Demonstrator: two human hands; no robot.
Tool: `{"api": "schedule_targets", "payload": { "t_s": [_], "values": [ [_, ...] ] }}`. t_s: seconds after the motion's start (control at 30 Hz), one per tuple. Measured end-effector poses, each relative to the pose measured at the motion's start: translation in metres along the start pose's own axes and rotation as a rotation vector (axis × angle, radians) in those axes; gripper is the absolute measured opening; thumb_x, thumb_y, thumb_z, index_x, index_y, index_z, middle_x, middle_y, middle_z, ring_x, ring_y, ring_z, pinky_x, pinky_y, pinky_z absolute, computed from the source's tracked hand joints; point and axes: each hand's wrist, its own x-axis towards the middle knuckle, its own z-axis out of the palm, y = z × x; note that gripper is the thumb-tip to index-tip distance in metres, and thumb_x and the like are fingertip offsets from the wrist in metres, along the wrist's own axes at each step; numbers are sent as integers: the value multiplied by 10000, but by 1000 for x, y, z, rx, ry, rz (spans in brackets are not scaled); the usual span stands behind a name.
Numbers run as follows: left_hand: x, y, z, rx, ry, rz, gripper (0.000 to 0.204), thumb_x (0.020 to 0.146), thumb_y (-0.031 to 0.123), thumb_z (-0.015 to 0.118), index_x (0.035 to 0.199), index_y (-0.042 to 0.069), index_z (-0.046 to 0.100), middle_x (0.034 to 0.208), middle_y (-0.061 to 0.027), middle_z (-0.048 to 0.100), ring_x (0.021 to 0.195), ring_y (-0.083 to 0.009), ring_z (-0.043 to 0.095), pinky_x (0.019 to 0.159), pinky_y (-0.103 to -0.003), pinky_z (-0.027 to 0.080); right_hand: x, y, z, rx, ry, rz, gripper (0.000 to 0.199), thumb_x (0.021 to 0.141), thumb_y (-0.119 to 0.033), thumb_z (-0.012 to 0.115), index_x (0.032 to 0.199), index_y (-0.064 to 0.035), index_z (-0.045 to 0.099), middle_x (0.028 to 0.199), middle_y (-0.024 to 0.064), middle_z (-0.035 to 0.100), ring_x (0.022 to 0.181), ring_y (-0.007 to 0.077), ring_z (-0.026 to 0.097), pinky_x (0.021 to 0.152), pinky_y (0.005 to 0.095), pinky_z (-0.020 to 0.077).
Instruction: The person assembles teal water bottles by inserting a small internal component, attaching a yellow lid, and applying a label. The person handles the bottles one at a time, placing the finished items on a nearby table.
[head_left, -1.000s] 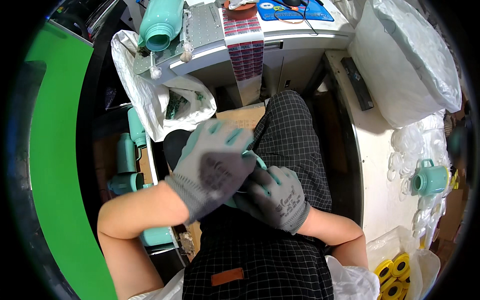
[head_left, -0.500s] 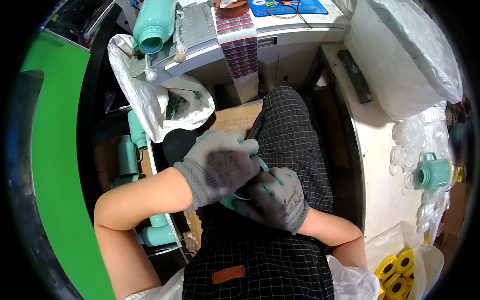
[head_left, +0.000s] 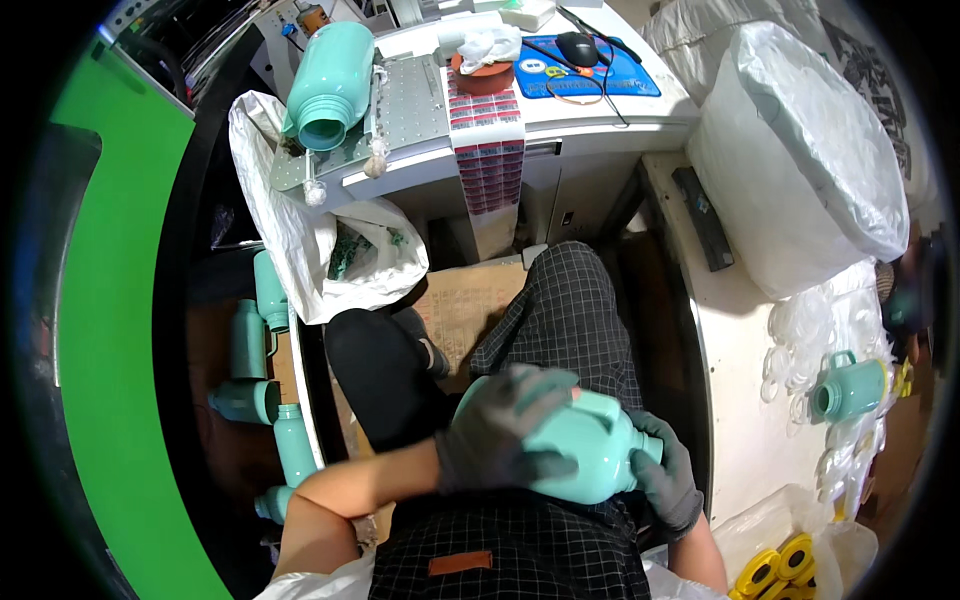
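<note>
A mint-green plastic bottle (head_left: 590, 450) lies across my lap, its rounded body toward the right. My left hand (head_left: 500, 425), in a grey glove, is spread over the bottle's left and top side. My right hand (head_left: 668, 480), also gloved, grips the bottle's right end from below. Both hands press on the same bottle just above my checked trousers (head_left: 570, 310). A second mint bottle (head_left: 330, 80) lies on its side on the metal plate of the bench ahead, its open mouth toward me.
Several mint bottles (head_left: 262, 340) stand in a box at my left. A white bag (head_left: 310, 250) hangs from the bench. A large white sack (head_left: 800, 170) fills the right. A mint cup (head_left: 850, 388) and clear rings lie on the right-hand table; yellow rolls (head_left: 775, 565) sit lower right.
My hands have dropped lower onto my lap and the mint bottle now shows between them; earlier the gloves covered it almost fully. The view has tilted toward the bench.
</note>
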Motion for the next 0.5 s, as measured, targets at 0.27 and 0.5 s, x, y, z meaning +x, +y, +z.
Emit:
{"api": "schedule_targets", "payload": {
  "t_s": [0.27,0.5],
  "values": [
    [67,-303,-46,-408,638,-887,725,896,304,829,1418,-80,504,1316,-147,625,1079,-202,609,920,-344,504,34,-18,1,443,412,-362,922,987,-551,634,1593,50,285,1582,235,400,1431,350,451,1169,476,403],
    [86,-281,-4,-399,709,-697,223,919,194,806,982,-18,779,797,-19,708,723,-101,600,671,-277,503,36,40,-15,-78,560,-404,1033,936,-544,713,1615,82,249,1668,250,319,1533,356,340,1248,478,280]
  ]
}}
